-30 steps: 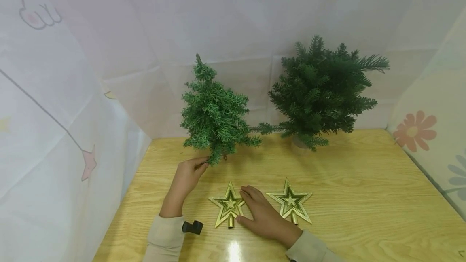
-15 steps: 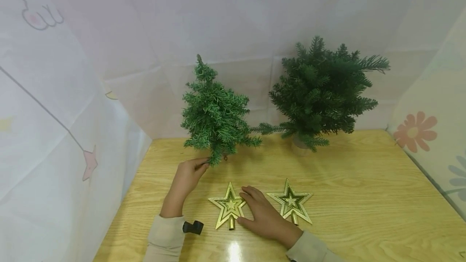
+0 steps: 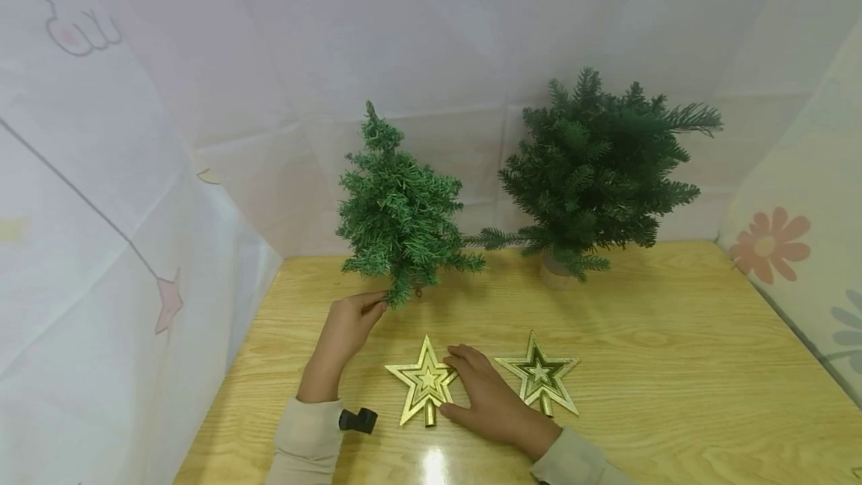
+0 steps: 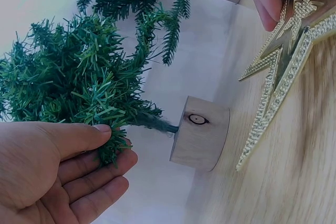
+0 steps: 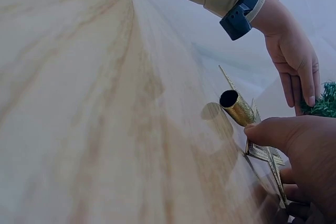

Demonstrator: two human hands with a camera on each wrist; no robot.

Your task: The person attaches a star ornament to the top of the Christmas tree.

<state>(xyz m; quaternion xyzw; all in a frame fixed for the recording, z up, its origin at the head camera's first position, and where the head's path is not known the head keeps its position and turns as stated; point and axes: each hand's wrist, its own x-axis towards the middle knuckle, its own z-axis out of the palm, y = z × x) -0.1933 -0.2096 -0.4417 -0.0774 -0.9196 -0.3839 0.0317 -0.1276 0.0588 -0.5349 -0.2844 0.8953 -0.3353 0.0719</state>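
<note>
My left hand (image 3: 345,328) pinches a low branch tip of the small bright green artificial Christmas tree (image 3: 404,208) between thumb and fingers. That tree stands upright on a round wooden base (image 4: 199,135). To its front lies a gold star tree topper (image 3: 419,389) with a short hollow tube (image 5: 239,109) at its bottom. My right hand (image 3: 491,403) holds this star by its right side, the thumb by the tube and the fingers at the star's points. A second gold star (image 3: 539,374) lies flat on the table, just right of the right hand.
A darker, bushier tree (image 3: 592,171) stands at the back right on its own wooden base (image 3: 556,274), one branch reaching toward the first tree. Cloth backdrops (image 3: 431,28) rise behind and beside the wooden table (image 3: 673,365). A black device (image 3: 358,421) sits on the left cuff.
The head view has drifted slightly, and the held star's face looks brighter than before. Both hands keep their places and their holds.
</note>
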